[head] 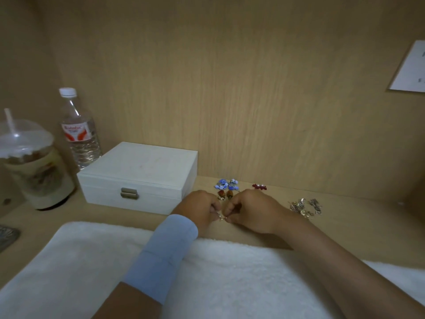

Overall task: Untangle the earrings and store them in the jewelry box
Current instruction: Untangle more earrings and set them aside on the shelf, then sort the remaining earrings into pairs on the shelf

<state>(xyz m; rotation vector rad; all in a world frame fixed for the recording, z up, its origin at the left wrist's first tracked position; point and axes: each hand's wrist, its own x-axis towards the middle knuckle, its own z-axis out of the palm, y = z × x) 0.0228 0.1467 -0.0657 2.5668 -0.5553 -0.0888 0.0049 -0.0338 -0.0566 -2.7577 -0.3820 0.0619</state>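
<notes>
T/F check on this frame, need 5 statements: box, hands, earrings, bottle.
1. The jewelry box is open. False: its lid is shut.
2. The left hand and right hand both pinch a small gold earring. True.
3. The blue earrings lie in the box. False: they lie on the desk, right of it.
4. A tangled metal pile lies right of the right hand. True.
5. The water bottle lies on its side. False: it stands upright.
</notes>
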